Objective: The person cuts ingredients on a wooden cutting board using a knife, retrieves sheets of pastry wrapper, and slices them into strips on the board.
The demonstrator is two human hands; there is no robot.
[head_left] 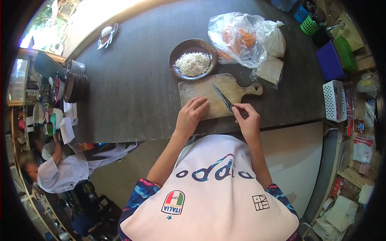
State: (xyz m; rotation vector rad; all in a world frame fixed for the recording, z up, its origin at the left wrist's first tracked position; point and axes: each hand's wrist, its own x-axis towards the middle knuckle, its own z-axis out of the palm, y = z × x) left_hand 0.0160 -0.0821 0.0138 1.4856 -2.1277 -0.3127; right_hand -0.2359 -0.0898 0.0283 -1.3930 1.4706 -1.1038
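Observation:
A wooden cutting board point(193, 90) with a round-ended handle lies on the dark table in front of me. My right hand point(247, 117) grips a knife point(221, 95) by its handle, the blade slanting up and left over the board. On the board's left side rests my left hand point(190, 115), its fingers loosely bent and touching the wood; nothing shows in them, and the thumb is hidden. Just behind the board, a dark round bowl point(175, 53) holds a heap of pale, thin shreds point(194, 64).
Plastic bags point(257, 34) with orange food stand behind the board's handle. At the table's left are stacked dark bowls point(75, 88) and a small plate point(108, 35). Baskets point(334, 100) line the right. Another person point(66, 170) sits at the lower left.

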